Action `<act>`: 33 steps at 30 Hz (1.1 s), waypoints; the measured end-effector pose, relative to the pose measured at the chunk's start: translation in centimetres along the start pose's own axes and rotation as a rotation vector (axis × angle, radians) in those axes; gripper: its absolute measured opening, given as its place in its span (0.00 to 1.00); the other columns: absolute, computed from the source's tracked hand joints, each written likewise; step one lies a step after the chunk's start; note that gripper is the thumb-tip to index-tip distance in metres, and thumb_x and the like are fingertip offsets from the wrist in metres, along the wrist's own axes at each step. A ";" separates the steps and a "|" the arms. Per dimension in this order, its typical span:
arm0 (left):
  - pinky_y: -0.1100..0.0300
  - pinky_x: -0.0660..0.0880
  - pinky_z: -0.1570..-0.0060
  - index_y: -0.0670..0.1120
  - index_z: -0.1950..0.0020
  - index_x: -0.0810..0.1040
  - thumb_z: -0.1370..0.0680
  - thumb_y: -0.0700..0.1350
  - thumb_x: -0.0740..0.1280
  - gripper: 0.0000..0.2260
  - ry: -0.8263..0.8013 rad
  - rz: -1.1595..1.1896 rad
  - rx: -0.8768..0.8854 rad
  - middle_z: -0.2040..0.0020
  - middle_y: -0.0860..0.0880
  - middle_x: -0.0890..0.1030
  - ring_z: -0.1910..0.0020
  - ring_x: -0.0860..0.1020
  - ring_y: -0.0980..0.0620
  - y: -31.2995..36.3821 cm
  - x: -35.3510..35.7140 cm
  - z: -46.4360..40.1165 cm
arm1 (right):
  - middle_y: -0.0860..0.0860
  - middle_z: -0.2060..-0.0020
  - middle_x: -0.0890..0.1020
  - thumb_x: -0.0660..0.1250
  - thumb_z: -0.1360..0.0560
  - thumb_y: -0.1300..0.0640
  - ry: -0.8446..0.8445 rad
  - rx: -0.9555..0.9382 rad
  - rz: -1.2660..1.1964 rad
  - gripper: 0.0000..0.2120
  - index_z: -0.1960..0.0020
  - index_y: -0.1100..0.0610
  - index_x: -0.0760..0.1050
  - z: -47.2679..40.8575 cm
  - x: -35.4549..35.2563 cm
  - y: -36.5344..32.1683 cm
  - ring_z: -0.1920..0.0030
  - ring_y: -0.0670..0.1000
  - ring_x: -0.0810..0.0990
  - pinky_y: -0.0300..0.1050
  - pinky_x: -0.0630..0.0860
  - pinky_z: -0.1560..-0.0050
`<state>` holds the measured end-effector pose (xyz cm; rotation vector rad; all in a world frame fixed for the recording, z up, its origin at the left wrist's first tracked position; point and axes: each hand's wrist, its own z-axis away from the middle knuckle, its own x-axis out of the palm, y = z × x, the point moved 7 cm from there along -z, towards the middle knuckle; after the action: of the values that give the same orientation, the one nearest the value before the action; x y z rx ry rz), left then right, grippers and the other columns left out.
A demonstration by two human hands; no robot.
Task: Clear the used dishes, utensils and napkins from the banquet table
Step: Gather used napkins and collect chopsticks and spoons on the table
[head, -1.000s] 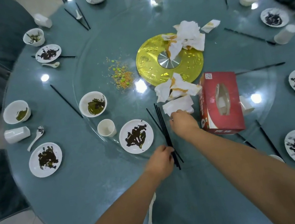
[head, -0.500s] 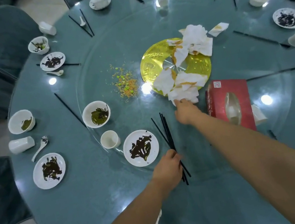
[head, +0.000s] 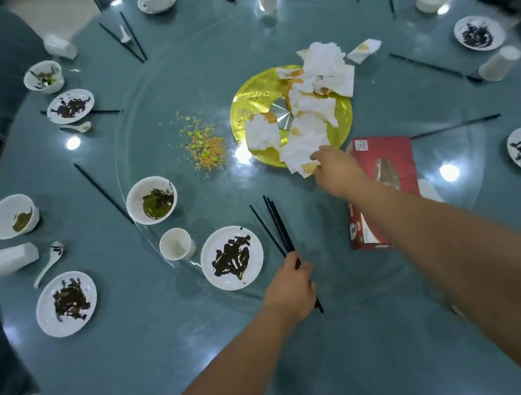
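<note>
While the left hand (head: 290, 284) gripped thin black chopsticks (head: 272, 221), the right hand (head: 333, 167) pinched a crumpled, sauce-stained white paper napkin (head: 300, 152).

Two bare forearms enter from the bottom edge, one from the lower left and one from the lower right. No sleeve shows on either arm up to the edge of the view. The left hand (head: 290, 287) is bare, with no glove, ring or watch to be seen, and its wrist carries no band. The right hand (head: 333, 167) is likewise bare and ungloved, its wrist unadorned. Both forearms look smooth and unmarked.
</note>
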<state>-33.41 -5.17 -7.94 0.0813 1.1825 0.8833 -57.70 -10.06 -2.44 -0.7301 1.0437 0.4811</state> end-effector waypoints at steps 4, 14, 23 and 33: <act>0.51 0.75 0.42 0.43 0.34 0.73 0.20 0.45 0.58 0.15 -0.029 -0.059 -0.027 0.28 0.46 0.63 0.43 0.76 0.41 0.7 0.0 0.3 | 0.56 0.40 0.78 0.59 0.22 0.58 0.186 0.005 0.044 0.15 0.38 0.55 0.78 4.0 -3.9 2.0 0.40 0.61 0.76 0.55 0.74 0.42; 0.46 0.69 0.40 0.47 0.33 0.70 0.22 0.49 0.60 0.18 -0.001 -0.305 -0.110 0.31 0.45 0.63 0.36 0.68 0.40 3.7 -0.2 1.8 | 0.50 0.38 0.74 0.64 0.25 0.40 0.099 -0.015 0.136 0.18 0.40 0.48 0.75 16.0 -0.6 6.8 0.36 0.56 0.71 0.53 0.68 0.38; 0.46 0.69 0.37 0.46 0.35 0.72 0.21 0.49 0.59 0.16 -0.084 -0.359 0.063 0.34 0.45 0.68 0.35 0.68 0.41 7.9 3.2 4.5 | 0.47 0.40 0.77 0.64 0.22 0.49 0.245 0.027 0.026 0.14 0.38 0.51 0.76 24.4 0.4 10.7 0.39 0.53 0.74 0.50 0.69 0.40; 0.44 0.65 0.31 0.47 0.30 0.70 0.21 0.48 0.61 0.19 -0.190 -0.432 0.145 0.28 0.44 0.65 0.30 0.65 0.41 11.0 8.6 6.3 | 0.53 0.23 0.57 0.66 0.26 0.42 -0.008 0.416 0.020 0.33 0.25 0.45 0.59 31.6 4.0 21.8 0.24 0.57 0.58 0.56 0.60 0.27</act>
<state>-33.49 10.04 -6.52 0.0247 1.0318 0.4006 -51.60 28.03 -3.14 -0.3483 1.0995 0.2699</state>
